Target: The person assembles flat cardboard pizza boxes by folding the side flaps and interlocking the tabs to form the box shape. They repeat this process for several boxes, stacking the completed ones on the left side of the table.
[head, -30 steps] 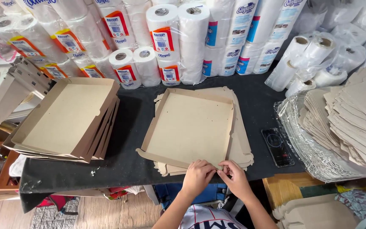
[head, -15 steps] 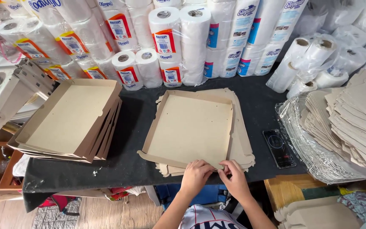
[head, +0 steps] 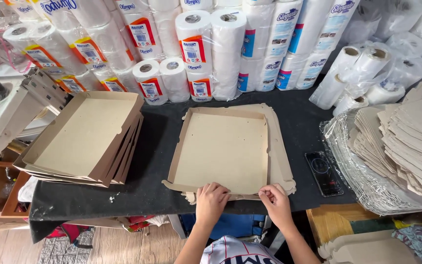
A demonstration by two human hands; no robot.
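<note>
A brown cardboard tray point(head: 223, 146) lies on a small pile of flat cardboard blanks at the middle of the black table point(head: 157, 146). Three of its walls stand up. My left hand point(head: 211, 203) and my right hand point(head: 275, 203) both pinch the near edge flap of this tray, fingers curled over it, at the table's front edge. A stack of folded cardboard trays point(head: 86, 137) sits to the left, nested one inside another.
Wrapped paper rolls point(head: 196, 49) line the back of the table. A black phone point(head: 322, 172) lies right of the tray. Flat cardboard blanks point(head: 406, 137) are piled on clear plastic wrap at the right. A white shelf point(head: 1, 117) stands at far left.
My hands have spread apart along the near flap of the tray. The view has shifted slightly; the tray's walls now stand more upright.
</note>
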